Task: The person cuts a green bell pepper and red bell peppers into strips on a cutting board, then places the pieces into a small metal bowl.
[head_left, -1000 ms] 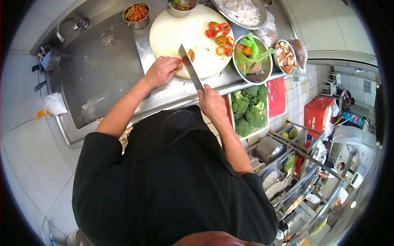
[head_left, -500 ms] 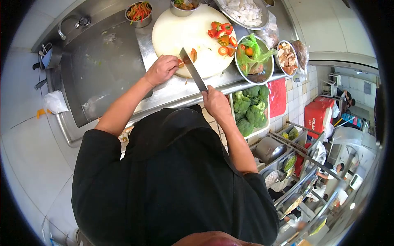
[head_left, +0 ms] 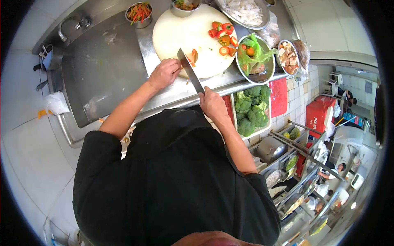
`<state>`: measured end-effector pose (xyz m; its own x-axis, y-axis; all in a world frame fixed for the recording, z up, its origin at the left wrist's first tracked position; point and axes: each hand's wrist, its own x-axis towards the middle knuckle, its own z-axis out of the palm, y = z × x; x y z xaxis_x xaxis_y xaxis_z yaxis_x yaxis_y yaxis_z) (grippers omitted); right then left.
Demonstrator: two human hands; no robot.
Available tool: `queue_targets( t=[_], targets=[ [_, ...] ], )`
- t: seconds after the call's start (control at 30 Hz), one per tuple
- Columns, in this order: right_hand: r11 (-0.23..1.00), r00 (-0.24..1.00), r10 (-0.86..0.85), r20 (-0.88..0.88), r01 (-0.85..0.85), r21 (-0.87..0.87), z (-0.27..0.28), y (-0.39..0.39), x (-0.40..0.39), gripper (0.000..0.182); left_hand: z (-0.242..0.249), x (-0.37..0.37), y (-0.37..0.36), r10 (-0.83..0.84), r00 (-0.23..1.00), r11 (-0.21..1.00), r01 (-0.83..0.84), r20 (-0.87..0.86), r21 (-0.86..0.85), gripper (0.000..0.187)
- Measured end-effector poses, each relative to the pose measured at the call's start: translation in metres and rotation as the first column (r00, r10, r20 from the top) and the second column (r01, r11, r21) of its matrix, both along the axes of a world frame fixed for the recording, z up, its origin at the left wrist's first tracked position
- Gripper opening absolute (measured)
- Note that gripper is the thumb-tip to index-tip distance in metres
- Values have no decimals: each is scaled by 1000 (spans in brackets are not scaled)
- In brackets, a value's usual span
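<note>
The right hand [head_left: 214, 105] grips the knife [head_left: 191, 71]; at the cutting board's [head_left: 174, 37] seven o'clock, the left hand [head_left: 165, 74] bunches beside the blade, its hold unclear.

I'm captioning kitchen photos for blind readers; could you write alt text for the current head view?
The right hand holds a knife over a round white cutting board, the left hand close beside its blade. Red pepper pieces lie on the board, with a sink to the left and broccoli below right.

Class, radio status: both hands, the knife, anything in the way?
Right hand gripping knife. Left hand curled beside blade. Cut pepper just past it; no blockage seen.
</note>
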<state>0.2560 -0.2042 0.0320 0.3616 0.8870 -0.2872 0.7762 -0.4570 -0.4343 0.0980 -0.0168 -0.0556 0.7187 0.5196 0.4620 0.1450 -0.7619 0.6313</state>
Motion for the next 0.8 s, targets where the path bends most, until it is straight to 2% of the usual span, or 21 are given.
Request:
queue_targets(
  t=[0.1,0.13,0.23,0.3,0.37,0.47,0.53,0.57,0.6,0.63,0.7,0.73,0.8],
  targets=[
    [1000,1000,18,8,-18,16,14,1,7,24,28,1,-3,30,999,1000,-30,-40,10,16],
    [1000,1000,4,-15,-4,20,18,0,5,24,62,7,-8,56,998,998,-57,26,29,19],
    [999,998,18,-53,-15,52,16,-2,-3,24,123,45,-5,59,998,991,-62,29,121,19],
    [1000,995,24,-101,-26,-17,8,2,-7,25,91,72,19,1,960,985,47,-279,168,17],
    [1000,989,-1,-150,-1,-16,1,3,-9,27,53,96,41,-6,805,985,108,-594,136,18],
    [998,974,-51,-222,42,-43,1,3,-3,31,51,106,53,-59,729,998,34,-682,-49,19],
    [995,962,-91,-257,76,-69,0,1,1,32,58,96,51,10,941,987,-63,-339,-145,21],
    [992,955,-114,-273,94,-88,-1,-2,4,33,62,88,50,64,987,973,-95,-150,-209,21],
    [988,948,-135,-289,108,-109,-2,-5,7,34,71,78,51,114,982,955,-150,-152,-255,22],
    [981,934,-185,-306,159,-109,-4,-9,11,35,76,68,50,119,976,902,-182,-180,-392,22],
    [963,902,-270,-337,244,-116,-11,-18,19,37,80,46,41,136,961,727,-261,-239,-635,22],
    [953,892,-304,-335,281,-116,-13,-20,21,38,76,39,33,135,952,673,-292,-276,-679,20],
    [970,947,-242,-211,242,-26,-7,-20,24,34,41,29,24,152,933,765,-319,-325,-560,15]
  ],
)
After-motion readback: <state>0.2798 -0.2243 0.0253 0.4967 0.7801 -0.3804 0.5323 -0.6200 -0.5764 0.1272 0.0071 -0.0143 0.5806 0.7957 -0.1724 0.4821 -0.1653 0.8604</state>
